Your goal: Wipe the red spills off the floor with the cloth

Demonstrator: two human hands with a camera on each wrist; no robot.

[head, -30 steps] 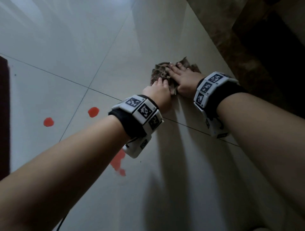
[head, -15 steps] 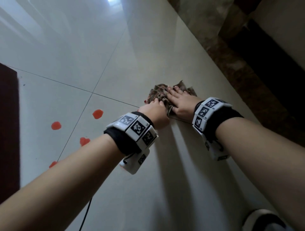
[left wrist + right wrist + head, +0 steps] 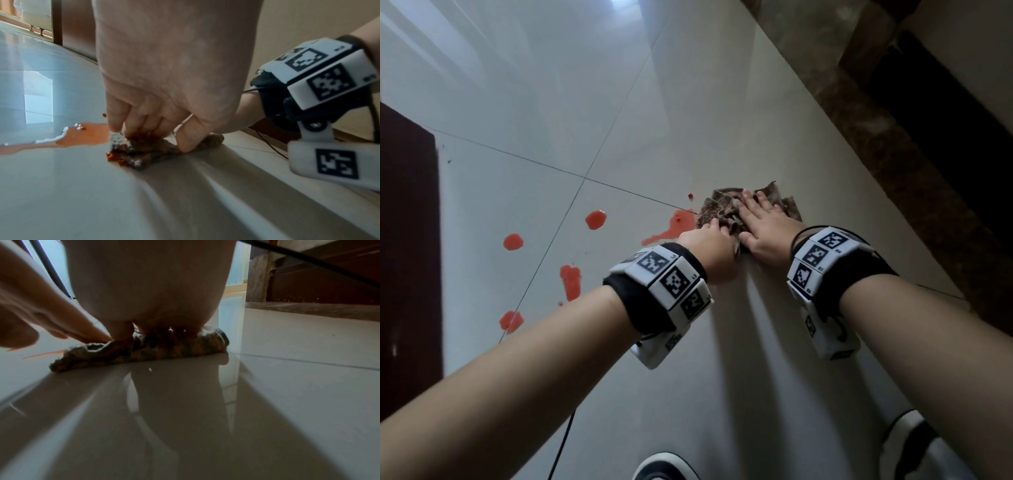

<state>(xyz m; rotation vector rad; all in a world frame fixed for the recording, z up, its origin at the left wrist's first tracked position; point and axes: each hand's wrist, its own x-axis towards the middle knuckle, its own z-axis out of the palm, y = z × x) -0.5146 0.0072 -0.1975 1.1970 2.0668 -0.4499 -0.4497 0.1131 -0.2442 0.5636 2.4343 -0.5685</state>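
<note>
Nearest me, my shoes [image 3: 664,467] show at the bottom of the head view; a second ago they were out of sight, and half a second ago only the right one showed. My forearms reach forward over the pale tiled floor [image 3: 722,377], each wrist wearing a marker band [image 3: 671,277].

My left hand [image 3: 710,246] curls its fingers [image 3: 118,120] and thumb down into the cloth [image 3: 722,210], pinching its bunched left part against the tile. A second ago it lay at the cloth's near edge the same way. My right hand [image 3: 763,228] lies flat on the cloth with fingers spread and straight, pressing it down, as it did before. From the right wrist view the cloth [image 3: 144,350] sits crumpled under my palm.

The cloth is on the floor just this side of a grout line, and its left edge now touches a long red spill [image 3: 674,228], which the left wrist view shows as a wet puddle [image 3: 82,136] against the stained fabric [image 3: 139,151]. Earlier that smear lay nearer than my left wrist, well apart from the cloth.

Farther left lie more red spots [image 3: 595,219], five or so where I first saw two. Beyond, along the right, runs a dark stone strip [image 3: 893,154], and at far left a dark red panel [image 3: 407,257].
</note>
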